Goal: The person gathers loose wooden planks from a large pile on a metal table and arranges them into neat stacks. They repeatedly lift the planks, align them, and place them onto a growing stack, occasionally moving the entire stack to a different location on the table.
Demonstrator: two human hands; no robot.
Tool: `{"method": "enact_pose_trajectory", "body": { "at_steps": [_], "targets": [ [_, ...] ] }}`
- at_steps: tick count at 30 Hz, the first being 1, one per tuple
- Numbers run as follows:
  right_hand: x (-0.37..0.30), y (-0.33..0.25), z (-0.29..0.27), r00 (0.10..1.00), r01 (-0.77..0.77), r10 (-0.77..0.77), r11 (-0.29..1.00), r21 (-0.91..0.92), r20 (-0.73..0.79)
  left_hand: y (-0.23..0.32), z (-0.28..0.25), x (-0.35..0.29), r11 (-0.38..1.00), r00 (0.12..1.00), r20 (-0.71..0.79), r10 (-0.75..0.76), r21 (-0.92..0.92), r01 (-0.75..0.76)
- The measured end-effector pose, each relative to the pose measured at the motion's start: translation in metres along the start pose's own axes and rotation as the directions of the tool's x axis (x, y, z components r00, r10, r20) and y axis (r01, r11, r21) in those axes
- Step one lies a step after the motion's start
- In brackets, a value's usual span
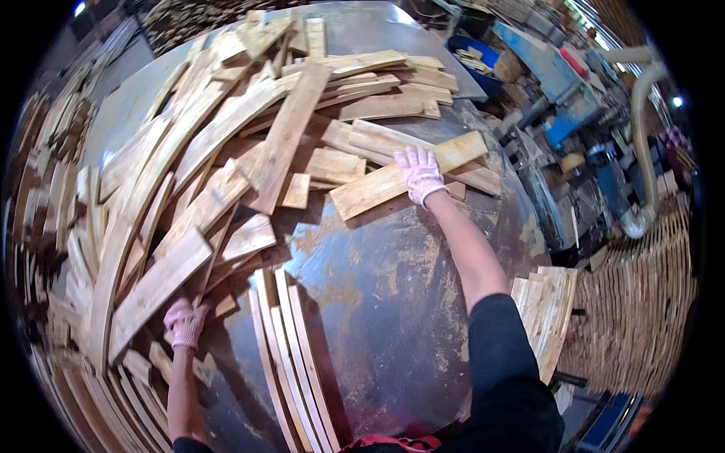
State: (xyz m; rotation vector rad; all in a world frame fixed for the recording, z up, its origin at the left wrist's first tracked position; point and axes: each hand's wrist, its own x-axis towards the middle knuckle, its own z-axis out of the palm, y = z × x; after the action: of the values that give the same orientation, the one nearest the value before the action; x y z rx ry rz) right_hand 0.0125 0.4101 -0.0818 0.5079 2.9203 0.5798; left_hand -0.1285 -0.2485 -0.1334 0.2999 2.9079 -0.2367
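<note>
My right hand [420,175], in a pink-white knit glove, lies across a pale wooden board [370,195], its fingers over the far edge. This board rests slantwise over other boards at the pile's right side. At the lower left, my left hand [185,323], gloved alike, has its thumb and fingers around the near end of a narrow wooden board [217,260] seen on edge. A wider board [160,296] lies just beyond that hand. Between my arms, several narrow boards [291,362] stand side by side in a row on the metal tabletop [377,302].
A loose heap of boards [204,136] covers the table's far and left parts. More boards [544,309] are stacked by the right edge, beside a long row of slats [634,317]. Blue machinery [559,98], a blue tub [479,64] and a pale hose [642,136] stand beyond.
</note>
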Motion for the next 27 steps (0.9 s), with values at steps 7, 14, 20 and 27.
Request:
{"method": "enact_pose_trajectory", "body": {
  "at_steps": [7, 14, 20, 27],
  "targets": [
    [-0.016, -0.007, -0.066, 0.976, 0.043, -0.106, 0.951, 0.305, 0.191, -0.005, -0.102, 0.003, 0.811, 0.986, 0.142, 0.092, -0.585, 0.009],
    [0.014, 0.134, 0.047, 0.963, -0.266, 0.233, 0.895, 0.359, 0.132, 0.009, -0.136, -0.003, 0.372, 0.713, 0.561, 0.420, -0.823, 0.429],
    [0.008, 0.095, 0.000, 0.892, -0.315, 0.117, 0.854, 0.414, 0.436, 0.062, -0.192, -0.041, -0.076, 0.590, 0.451, 0.669, -0.748, 0.659],
    [-0.127, 0.003, -0.038, 0.920, -0.382, -0.149, -0.143, 0.913, 0.362, 0.012, -0.211, -0.118, -0.180, 0.455, 0.482, 0.748, -0.513, 0.839]
  ]
}}
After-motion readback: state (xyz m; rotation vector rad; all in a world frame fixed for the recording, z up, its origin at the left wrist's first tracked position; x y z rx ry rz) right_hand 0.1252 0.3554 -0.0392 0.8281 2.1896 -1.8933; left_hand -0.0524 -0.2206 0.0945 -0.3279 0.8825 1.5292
